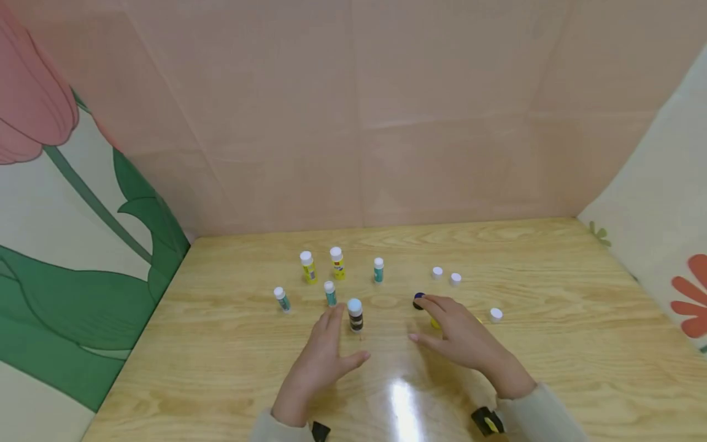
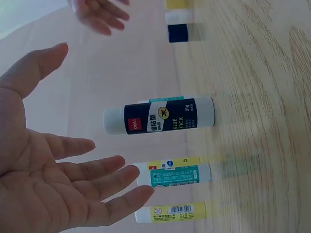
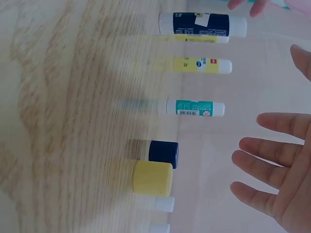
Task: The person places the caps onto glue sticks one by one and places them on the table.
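The fingers of my left hand (image 1: 323, 359) are spread loosely, thumb well out to the side, with nothing in their hold. The fingers of my right hand (image 1: 461, 336) are likewise relaxed and apart, thumb away from the rest, holding nothing.

Just beside my left fingertips the dark glue stick (image 1: 356, 315) stands upright with its pale top on, between my two hands but much nearer the left. Under my right fingers, as seen from my head, are a navy cap (image 1: 418, 301) and a yellow cap (image 1: 435, 323), both partly covered; the wrist view shows those fingers clear of them. A sliver of yellow (image 1: 479, 320) peeks out past the back of that hand, too hidden to tell what it is.

Right beyond my left fingertips a teal glue stick (image 1: 330, 294) stands close in the way; I cannot tell whether I touch it. Another small stick (image 1: 282, 301) stands to its left, a third (image 1: 378, 271) farther off. Two yellow glue sticks (image 1: 308, 268) (image 1: 339, 264) stand behind. Three white caps (image 1: 437, 272) (image 1: 455, 279) (image 1: 496, 315) sit on the bench (image 1: 193, 344) at right.
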The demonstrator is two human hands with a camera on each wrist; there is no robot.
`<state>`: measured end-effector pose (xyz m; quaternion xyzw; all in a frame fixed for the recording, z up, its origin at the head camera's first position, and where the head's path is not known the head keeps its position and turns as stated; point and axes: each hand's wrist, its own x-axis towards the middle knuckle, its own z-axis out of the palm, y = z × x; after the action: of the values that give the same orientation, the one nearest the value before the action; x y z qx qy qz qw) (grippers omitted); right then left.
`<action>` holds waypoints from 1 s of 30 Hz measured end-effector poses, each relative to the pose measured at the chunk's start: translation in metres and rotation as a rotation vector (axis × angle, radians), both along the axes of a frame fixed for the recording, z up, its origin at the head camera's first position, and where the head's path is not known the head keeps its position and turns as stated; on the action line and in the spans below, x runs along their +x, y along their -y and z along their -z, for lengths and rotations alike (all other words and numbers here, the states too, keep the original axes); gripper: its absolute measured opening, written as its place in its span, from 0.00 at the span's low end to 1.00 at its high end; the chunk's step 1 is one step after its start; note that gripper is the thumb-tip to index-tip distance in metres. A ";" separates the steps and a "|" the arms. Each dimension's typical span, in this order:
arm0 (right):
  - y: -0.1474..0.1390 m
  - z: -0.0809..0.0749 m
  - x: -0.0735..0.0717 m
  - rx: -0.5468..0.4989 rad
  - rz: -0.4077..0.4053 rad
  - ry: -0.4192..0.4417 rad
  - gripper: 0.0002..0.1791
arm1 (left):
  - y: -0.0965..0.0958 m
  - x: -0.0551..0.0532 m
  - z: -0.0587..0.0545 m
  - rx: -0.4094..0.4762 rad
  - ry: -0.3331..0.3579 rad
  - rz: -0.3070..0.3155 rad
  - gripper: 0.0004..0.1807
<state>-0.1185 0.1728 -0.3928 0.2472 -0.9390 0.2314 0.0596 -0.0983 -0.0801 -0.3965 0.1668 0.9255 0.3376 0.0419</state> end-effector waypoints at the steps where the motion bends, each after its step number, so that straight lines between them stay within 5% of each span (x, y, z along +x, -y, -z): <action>1: 0.000 0.000 0.000 0.003 0.001 0.000 0.33 | 0.000 0.000 0.000 0.001 0.001 -0.003 0.48; 30: -0.001 0.006 -0.013 0.006 0.027 0.038 0.33 | -0.009 -0.009 0.009 0.047 0.057 -0.086 0.43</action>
<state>-0.1311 0.1735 -0.3986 0.2302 -0.9439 0.2325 0.0439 -0.1073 -0.0712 -0.4055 0.1182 0.9219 0.3655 0.0497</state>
